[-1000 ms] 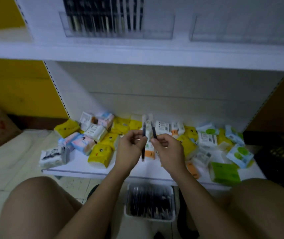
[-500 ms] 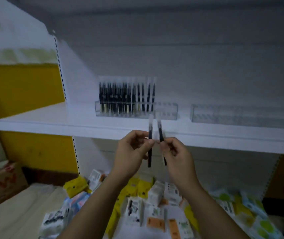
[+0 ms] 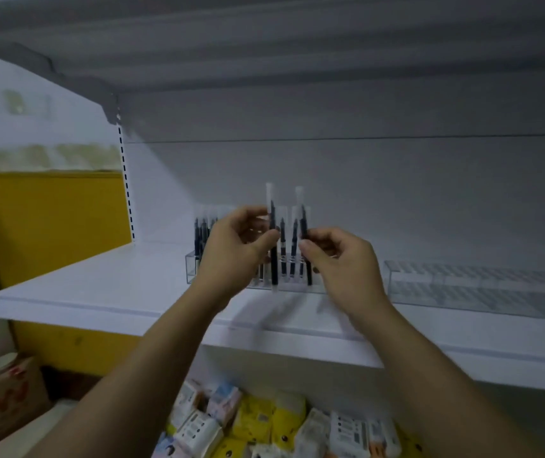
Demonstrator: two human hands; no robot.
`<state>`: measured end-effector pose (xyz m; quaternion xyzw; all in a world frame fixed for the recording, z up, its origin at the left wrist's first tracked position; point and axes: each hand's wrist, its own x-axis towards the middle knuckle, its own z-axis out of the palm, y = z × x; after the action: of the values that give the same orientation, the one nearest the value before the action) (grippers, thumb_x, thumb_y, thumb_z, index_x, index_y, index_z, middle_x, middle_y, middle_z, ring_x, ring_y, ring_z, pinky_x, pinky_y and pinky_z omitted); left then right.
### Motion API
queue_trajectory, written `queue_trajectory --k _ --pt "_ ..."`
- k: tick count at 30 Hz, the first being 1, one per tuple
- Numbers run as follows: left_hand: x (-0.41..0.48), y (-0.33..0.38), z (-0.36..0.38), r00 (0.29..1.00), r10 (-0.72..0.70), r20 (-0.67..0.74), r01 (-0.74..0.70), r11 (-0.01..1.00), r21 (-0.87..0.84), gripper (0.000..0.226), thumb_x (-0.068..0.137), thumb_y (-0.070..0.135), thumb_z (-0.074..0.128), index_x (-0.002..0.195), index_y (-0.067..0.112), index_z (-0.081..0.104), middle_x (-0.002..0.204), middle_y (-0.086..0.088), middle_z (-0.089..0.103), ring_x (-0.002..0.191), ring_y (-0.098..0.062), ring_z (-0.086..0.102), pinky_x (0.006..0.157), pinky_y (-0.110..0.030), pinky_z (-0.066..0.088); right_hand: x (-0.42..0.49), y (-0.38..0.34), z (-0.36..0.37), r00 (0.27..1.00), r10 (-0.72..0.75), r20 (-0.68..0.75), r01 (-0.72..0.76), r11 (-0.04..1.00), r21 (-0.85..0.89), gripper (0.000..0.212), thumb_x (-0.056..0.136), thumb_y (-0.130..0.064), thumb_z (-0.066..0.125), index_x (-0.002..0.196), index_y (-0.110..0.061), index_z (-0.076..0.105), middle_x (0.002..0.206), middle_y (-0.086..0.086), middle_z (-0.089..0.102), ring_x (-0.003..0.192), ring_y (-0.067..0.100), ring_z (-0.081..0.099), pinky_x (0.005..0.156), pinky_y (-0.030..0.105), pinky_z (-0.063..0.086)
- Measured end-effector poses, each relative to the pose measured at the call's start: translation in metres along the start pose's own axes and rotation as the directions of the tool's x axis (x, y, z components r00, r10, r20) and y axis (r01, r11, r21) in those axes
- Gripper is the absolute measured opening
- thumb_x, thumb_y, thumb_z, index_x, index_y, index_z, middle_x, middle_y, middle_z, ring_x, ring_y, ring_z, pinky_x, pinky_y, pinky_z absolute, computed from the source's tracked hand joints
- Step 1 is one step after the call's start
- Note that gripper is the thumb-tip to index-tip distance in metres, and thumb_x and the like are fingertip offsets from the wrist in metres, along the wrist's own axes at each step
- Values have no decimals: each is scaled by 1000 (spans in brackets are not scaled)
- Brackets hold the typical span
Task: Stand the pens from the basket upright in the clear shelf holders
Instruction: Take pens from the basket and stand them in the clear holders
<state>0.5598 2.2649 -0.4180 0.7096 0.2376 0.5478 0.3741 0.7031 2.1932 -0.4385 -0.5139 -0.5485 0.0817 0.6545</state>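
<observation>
Pens (image 3: 273,259): left hand (image 3: 235,249) and right hand (image 3: 340,262) each pinch one above the holder (image 3: 190,267). Risk: a misaligned tip could topple neighbouring pens.

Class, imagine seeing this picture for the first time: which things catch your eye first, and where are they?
At the centre, the left hand pinches a dark pen upright and the right hand pinches a second pen, both in front of the part-filled clear holder on the white shelf. Further right stands an empty-looking clear holder, and a bright yellow panel fills the far left.
</observation>
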Motion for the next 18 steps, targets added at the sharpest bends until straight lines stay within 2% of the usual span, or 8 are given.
queue_trajectory --k 3,6,8,10,14,16,18 --pt "23 5 0 996 76 48 -82 986 144 66 87 11 68 142 32 40 100 5 63 80 -10 67 65 -24 57 34 2 2 1000 -7 31 9 997 -76 9 87 -15 69 89 -23 65 86 -3 70 80 15 68 78 36 58" --pt "43 10 2 986 132 106 -157 947 281 82 87 9 67 147 45 24 101 11 54 75 -6 65 65 -22 58 63 5 4 998 -20 56 29 984 -175 10 86 -15 68 93 -17 62 84 -1 68 77 20 67 76 41 58" --pt "56 11 3 978 155 139 -192 926 324 77 88 5 66 144 44 31 98 9 52 73 -8 65 65 -24 59 78 4 5 994 -42 104 71 956 -284 8 89 -15 64 96 -13 60 82 -1 65 76 21 64 72 36 56" --pt "68 10 4 972 186 144 -226 906 359 64 89 6 65 138 38 42 94 7 53 74 -8 64 65 -23 59 91 1 7 986 -51 162 102 941 -322 3 92 -14 60 94 -16 59 84 -3 64 77 20 64 68 28 52" --pt "84 6 8 965 245 95 -263 879 398 37 90 11 64 122 30 57 99 9 57 75 -1 63 61 -16 56 110 3 13 977 -73 203 139 932 -336 8 91 -15 61 97 -19 57 87 -1 66 77 21 67 67 28 53" --pt "91 1 9 962 258 84 -269 866 421 35 90 12 65 120 28 59 97 8 59 76 -1 63 64 -16 56 113 7 16 975 -83 204 143 944 -298 31 90 -13 62 118 -18 51 87 -3 63 75 19 67 61 22 50" --pt "95 -2 10 956 284 76 -287 844 453 35 88 14 68 119 27 61 93 10 61 78 0 63 66 -12 53 112 13 18 976 -106 189 152 956 -251 68 90 -10 64 145 -25 28 85 -6 57 70 11 63 58 14 47"
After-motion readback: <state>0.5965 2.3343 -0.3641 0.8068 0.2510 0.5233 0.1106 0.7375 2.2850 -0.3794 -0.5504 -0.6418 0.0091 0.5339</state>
